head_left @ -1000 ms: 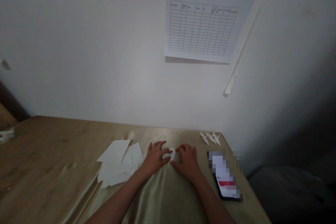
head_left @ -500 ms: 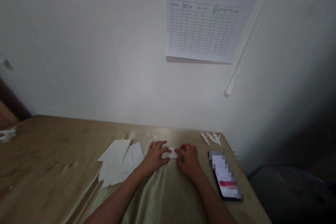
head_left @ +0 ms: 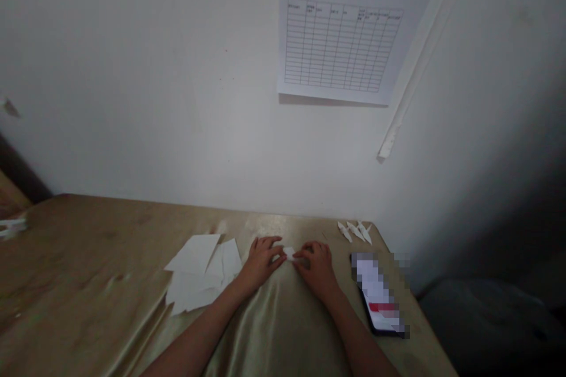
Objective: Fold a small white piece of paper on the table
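A small piece of white paper (head_left: 289, 251) lies low over the cloth-covered table between my two hands. My left hand (head_left: 264, 257) pinches its left side with thumb and forefinger, the other fingers curved above. From the other side, my right hand (head_left: 316, 264) grips the right edge between thumb and forefinger. The fingertips cover part of the paper, so its exact folds are hard to make out. Left of my left forearm lies a loose pile of white paper sheets (head_left: 197, 277). Beyond my right hand rest 3 small folded paper shapes (head_left: 354, 231) with pointed ends.
A phone (head_left: 379, 300) with a lit, partly blurred screen lies right of my right forearm. The table's gold cloth (head_left: 110, 259) has wrinkles. Behind it rises a white wall with a printed table sheet (head_left: 342, 41) on it. A dark object (head_left: 490, 324) stands beyond the right edge.
The paper between my fingers now looks smaller, its near edge folded up. Both thumbs have moved in closer to the forefingers.
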